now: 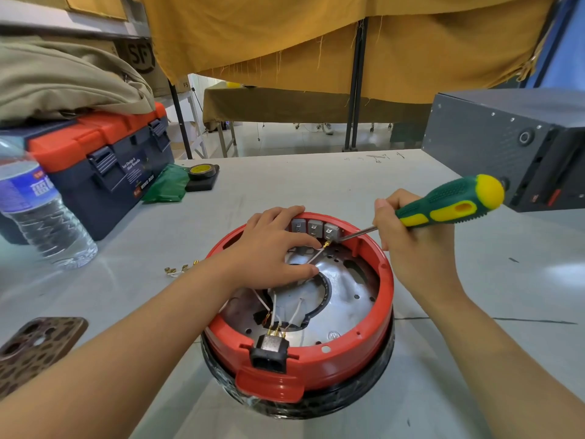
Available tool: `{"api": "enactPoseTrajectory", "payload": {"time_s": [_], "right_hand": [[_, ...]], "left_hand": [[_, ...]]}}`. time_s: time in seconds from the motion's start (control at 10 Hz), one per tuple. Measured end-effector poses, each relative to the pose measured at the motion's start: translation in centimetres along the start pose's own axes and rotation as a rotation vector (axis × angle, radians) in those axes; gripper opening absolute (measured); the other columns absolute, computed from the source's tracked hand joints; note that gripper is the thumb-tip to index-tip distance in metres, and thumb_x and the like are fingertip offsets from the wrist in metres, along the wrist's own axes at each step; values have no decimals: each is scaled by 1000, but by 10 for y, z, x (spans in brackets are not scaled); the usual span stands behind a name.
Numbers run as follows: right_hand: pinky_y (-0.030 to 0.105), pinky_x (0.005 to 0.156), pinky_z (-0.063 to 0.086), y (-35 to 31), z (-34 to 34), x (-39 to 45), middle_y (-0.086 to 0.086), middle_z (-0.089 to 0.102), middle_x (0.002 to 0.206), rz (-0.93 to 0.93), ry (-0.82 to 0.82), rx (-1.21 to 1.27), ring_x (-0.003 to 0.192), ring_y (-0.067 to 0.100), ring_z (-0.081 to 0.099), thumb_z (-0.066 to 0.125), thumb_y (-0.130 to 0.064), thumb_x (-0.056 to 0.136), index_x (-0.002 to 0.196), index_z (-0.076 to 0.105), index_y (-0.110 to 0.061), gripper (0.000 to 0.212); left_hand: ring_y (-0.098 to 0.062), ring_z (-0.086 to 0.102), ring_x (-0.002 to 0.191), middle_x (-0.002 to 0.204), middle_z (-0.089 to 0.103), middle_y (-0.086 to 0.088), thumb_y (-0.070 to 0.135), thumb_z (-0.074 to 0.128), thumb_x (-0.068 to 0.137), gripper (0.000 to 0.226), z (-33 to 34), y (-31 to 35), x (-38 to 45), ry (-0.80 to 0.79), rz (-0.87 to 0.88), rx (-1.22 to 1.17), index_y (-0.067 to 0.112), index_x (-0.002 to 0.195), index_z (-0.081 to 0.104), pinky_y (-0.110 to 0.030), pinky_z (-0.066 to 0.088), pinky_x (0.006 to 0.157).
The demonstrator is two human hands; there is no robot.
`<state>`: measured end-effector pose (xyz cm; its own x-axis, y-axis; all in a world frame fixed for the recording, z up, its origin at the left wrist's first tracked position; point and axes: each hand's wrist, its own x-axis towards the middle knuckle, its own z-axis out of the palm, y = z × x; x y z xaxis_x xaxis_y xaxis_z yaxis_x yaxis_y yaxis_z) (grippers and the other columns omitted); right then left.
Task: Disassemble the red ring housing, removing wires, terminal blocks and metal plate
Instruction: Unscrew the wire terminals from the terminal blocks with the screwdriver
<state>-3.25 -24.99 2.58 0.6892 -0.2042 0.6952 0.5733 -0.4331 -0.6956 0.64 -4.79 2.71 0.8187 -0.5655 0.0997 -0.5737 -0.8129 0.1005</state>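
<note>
Nearest, the black socket (269, 354) sits in the red ring housing (384, 289) on the tabletop (316, 185); left hand (272, 248) rests flat, fingers straight, steadying; right hand (408, 245) grips the screwdriver (443, 207), tip at the grey terminal blocks (316, 228); pry gently, blade low, clear of the white wire (313, 256).

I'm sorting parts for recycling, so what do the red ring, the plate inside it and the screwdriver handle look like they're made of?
Red ring housing: likely moulded plastic, with a smooth, slightly glossy, even colour. Metal plate: looks like bare sheet metal, grey with soft reflections and punched holes. Screwdriver handle: probably rubbery plastic, with a dotted green grip and yellow inserts.
</note>
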Motion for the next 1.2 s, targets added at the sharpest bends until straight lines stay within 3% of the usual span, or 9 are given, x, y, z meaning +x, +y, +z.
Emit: {"api": "enactPoseTrajectory", "payload": {"time_s": [0.2, 0.4, 0.5, 0.7, 1.2], "right_hand": [[20, 53, 40, 3, 2, -2, 3, 46, 47, 79, 95, 66, 47, 11, 46, 50, -24, 86, 59, 49, 0, 37], [21, 53, 38, 0, 4, -3, -4, 43, 44, 61, 89, 42, 48, 12, 45, 50, -24, 85, 55, 45, -8, 34], [17, 49, 36, 4, 4, 0, -4, 41, 43, 129, 85, 90, 44, 8, 41, 50, -23, 85, 57, 44, -6, 33], [12, 44, 34, 12, 3, 2, -6, 42, 38, 235, 130, 204, 38, 5, 40, 50, -18, 86, 55, 45, -18, 32], [11, 41, 31, 8, 6, 3, -10, 38, 38, 316, 165, 317, 37, 4, 36, 50, -8, 88, 53, 42, -18, 37]], "left_hand": [[-20, 6, 143, 158, 7, 6, 57, 53, 85, 45, -1, 0, -1, -9, 0, -15, 48, 128, 49, -41, 7, 116], [-19, 5, 143, 158, 7, 6, 57, 54, 84, 45, -1, 0, 0, -8, 0, -19, 48, 128, 49, -41, 6, 116], [-19, 5, 144, 158, 7, 6, 57, 54, 84, 45, -1, 1, -1, -11, -2, -25, 48, 128, 49, -41, 6, 116], [-19, 4, 144, 158, 7, 7, 58, 55, 84, 45, -1, 1, 0, -9, -8, -22, 48, 127, 49, -41, 5, 116], [-19, 5, 144, 158, 7, 7, 59, 55, 83, 44, 0, 0, 0, -11, 0, -30, 49, 125, 49, -42, 6, 117]]}}
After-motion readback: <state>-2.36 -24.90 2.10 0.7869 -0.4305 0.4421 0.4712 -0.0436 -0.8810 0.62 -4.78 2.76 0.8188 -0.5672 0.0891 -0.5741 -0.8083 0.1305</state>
